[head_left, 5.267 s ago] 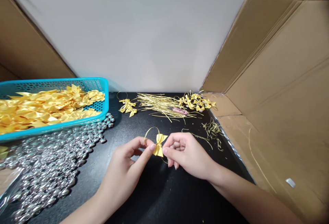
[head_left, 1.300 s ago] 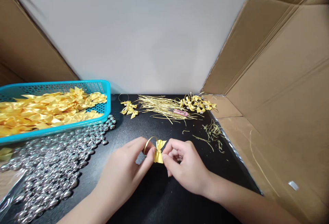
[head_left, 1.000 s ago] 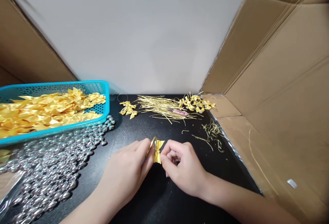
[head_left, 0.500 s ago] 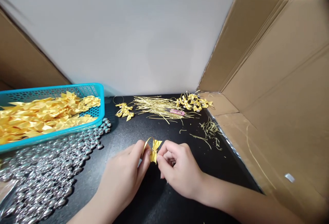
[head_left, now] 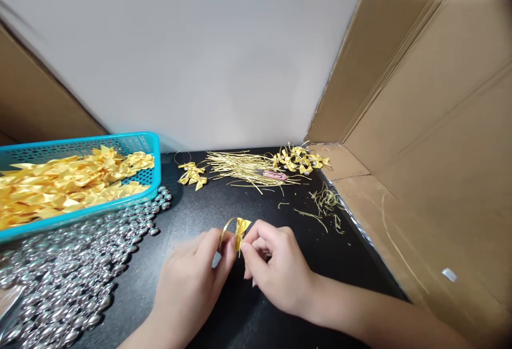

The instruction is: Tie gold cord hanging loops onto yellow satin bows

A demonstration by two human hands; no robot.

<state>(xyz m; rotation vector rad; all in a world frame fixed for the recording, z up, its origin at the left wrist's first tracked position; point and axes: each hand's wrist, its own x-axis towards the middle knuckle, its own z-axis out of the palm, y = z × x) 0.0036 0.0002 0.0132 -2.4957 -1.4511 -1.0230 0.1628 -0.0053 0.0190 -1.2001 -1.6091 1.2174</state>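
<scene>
Yellow bow [head_left: 241, 229] with gold wire loop [head_left: 225, 231] at clock centre, held over the black table [head_left: 224, 199]. Your left hand [head_left: 192, 274], at 8 o'clock, has thumb and forefinger closed on the loop and the bow's left side. Your right hand [head_left: 280, 271], at 4, pinches the bow's lower right, fingertips together; whether on ribbon or wire, cannot tell. Gold wires [head_left: 236, 166] lie at 12; pink clip [head_left: 275, 175] and wired bows [head_left: 298, 159] at 1; wire trimmings [head_left: 326, 199] at 2; silver beads [head_left: 76, 279] at 8; blue basket [head_left: 157, 165] of ribbon bows [head_left: 72, 183] at 10. White tag [head_left: 449, 275] near 3: any print too small to read.
</scene>
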